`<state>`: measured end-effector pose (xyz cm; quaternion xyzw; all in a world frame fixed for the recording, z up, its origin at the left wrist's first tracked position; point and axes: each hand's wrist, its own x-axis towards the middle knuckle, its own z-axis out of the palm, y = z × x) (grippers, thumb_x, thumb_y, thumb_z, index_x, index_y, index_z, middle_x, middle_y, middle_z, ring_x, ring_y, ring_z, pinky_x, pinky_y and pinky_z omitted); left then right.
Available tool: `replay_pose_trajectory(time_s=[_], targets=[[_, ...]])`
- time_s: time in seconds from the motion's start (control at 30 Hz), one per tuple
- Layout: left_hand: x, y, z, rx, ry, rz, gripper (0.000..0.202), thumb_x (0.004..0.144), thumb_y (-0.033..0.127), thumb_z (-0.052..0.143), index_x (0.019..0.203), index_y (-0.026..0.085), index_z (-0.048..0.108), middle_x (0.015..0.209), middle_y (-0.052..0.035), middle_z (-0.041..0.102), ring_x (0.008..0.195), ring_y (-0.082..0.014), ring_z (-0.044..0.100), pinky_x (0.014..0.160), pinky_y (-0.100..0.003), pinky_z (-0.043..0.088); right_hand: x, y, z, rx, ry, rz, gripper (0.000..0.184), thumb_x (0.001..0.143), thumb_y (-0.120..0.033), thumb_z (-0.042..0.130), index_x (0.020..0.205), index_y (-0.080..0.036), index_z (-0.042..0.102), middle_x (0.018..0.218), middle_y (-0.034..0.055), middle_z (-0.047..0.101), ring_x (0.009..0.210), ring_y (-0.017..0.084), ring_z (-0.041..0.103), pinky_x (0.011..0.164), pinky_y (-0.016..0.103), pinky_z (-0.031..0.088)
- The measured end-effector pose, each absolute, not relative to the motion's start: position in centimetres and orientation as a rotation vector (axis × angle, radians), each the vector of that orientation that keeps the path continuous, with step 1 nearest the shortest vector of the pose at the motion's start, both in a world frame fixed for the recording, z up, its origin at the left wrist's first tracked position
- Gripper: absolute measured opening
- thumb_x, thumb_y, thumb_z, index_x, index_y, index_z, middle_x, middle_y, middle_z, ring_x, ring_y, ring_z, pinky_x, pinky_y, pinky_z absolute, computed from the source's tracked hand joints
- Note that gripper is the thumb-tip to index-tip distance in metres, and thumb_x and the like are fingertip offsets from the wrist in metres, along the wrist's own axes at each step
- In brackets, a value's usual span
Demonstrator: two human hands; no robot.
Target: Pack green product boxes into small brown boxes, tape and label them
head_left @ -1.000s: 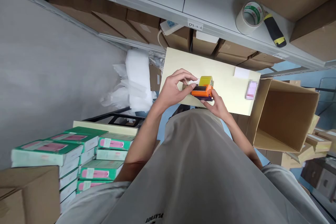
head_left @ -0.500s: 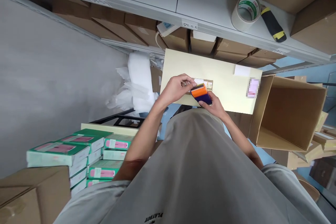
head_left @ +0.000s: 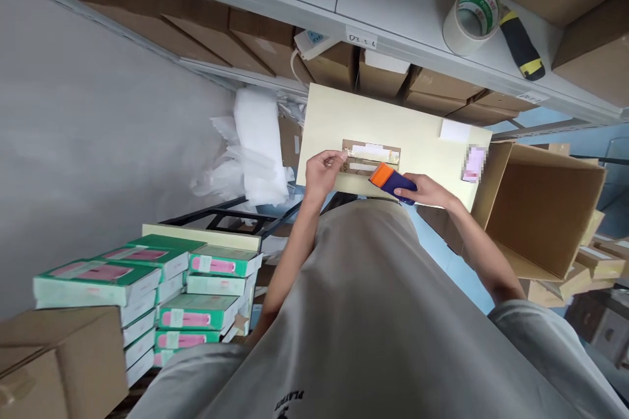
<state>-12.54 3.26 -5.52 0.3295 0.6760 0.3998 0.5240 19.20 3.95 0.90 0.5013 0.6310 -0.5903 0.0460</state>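
Observation:
A small flat brown parcel (head_left: 371, 157) with white labels and shiny tape lies on a pale yellow table (head_left: 422, 137). My left hand (head_left: 322, 172) pinches the parcel's left end, fingers closed on it. My right hand (head_left: 428, 190) grips an orange and purple tape dispenser (head_left: 390, 179), whose orange head rests against the parcel's lower right edge.
An open cardboard box (head_left: 540, 209) stands to the right of the table. A tape roll (head_left: 470, 19) and a yellow-black utility knife (head_left: 521, 46) lie on the grey shelf above. Green and pink boxes (head_left: 162, 294) are stacked at the lower left. White plastic wrap (head_left: 255, 150) lies left of the table.
The dispenser slid right across the parcel, from over its middle to its right edge. The parcel top now shows. My left hand moved to the parcel's left end.

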Motion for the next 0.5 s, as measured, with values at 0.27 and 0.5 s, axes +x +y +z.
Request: replay_pose_trajectory(time_s=[0.27,0.5], targets=[[-13.7,3.3,-10.6,0.491,1.652,1.065,0.030,0.081,0.047,0.093,0.087,0.020,0.080,0.090,-0.0072,0.081,0.082,-0.0193,0.074,0.070,-0.029,0.054,16.2,12.1,0.0,1.336,1.765,-1.846,0.065,0.088,-0.081,0.084,0.107,-0.020,0.075,0.097,0.0092,0.085,0.081,0.023,0.078,0.073,0.034,0.061],[-13.3,2.8,-14.1,0.293,1.597,1.058,0.036,0.084,0.048,0.096,0.086,0.019,0.076,0.087,-0.0058,0.078,0.092,-0.0207,0.079,0.088,-0.033,0.064,13.9,13.4,-0.1,1.325,1.795,-1.701,0.066,0.087,-0.080,0.084,0.110,-0.018,0.077,0.091,0.0062,0.084,0.080,0.023,0.077,0.073,0.032,0.058]])
